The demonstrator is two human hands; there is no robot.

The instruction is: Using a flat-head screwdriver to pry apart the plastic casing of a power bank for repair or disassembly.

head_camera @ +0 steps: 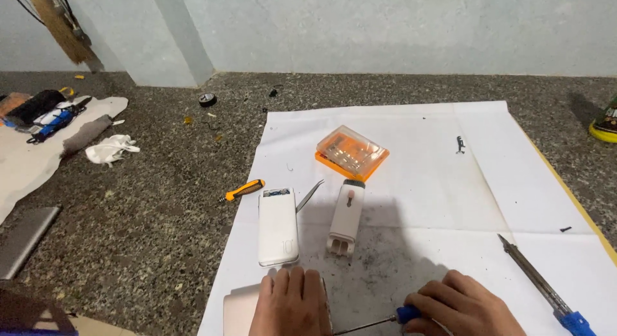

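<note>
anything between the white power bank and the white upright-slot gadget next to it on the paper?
Head view: only the tip end of metal tweezers lies between the white power bank and the white gadget; otherwise bare paper sheet.

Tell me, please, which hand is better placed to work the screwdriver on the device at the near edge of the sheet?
The right hand: it already grips the blue-handled screwdriver, whose shaft points toward the pale device. The left hand lies flat on that device, likely steadying it.
</note>
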